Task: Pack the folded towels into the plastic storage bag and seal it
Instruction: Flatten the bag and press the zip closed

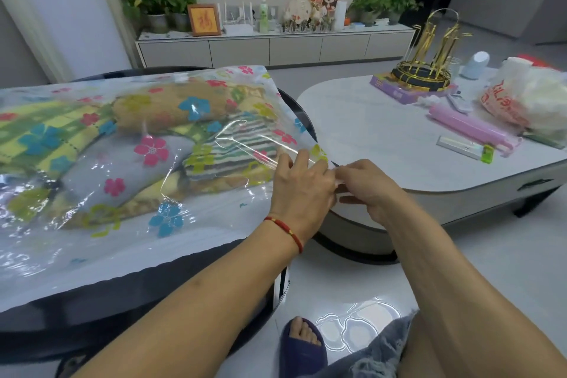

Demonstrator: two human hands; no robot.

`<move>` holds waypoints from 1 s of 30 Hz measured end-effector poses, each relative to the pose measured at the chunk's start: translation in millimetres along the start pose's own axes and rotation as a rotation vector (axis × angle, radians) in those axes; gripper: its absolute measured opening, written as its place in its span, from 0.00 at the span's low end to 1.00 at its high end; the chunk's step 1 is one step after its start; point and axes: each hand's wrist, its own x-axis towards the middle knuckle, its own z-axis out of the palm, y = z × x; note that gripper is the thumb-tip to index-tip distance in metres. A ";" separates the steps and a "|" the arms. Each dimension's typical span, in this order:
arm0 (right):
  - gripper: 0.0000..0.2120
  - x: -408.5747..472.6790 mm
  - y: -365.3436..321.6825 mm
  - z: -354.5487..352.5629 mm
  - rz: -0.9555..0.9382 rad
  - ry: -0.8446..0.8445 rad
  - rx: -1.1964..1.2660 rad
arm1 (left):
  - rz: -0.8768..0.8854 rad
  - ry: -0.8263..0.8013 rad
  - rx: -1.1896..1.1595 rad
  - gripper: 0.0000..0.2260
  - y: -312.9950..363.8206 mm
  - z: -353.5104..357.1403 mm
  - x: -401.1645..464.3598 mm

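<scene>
Both hands [333, 187], fingers apparently pinched on the towel-filled storage bag's [92, 242] corner edge.

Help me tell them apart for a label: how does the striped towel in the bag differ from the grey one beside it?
The striped towel shows green, white and dark bands; the grey towel is plain. The striped towel lies nearer the corner that the left hand and right hand pinch; the grey towel sits further in. Both lie inside the flower-printed plastic bag.

Both hands [333, 182] seemingly pinch bag [92, 239].
</scene>
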 end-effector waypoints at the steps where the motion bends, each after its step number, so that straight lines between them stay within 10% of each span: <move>1: 0.10 -0.5 -0.1 0.6 -0.001 0.009 -0.011 | -0.006 -0.003 0.004 0.05 -2.9 0.2 -3.6; 13: 0.13 -7.6 -1.2 -6.6 -0.013 0.100 -0.092 | -0.014 0.051 0.000 0.08 -51.6 -9.6 -61.9; 20: 0.14 -40.9 -3.4 28.6 -0.465 0.371 -0.824 | -0.090 0.040 -0.094 0.08 -76.6 -15.6 -85.4; 23: 0.19 -59.1 -0.8 61.2 -0.815 0.184 -0.994 | -0.097 0.049 -0.091 0.08 -71.3 -14.5 -84.6; 30: 0.15 -50.2 5.0 60.2 -0.852 -0.045 -1.017 | -0.049 0.077 -0.095 0.06 -82.5 -10.1 -92.7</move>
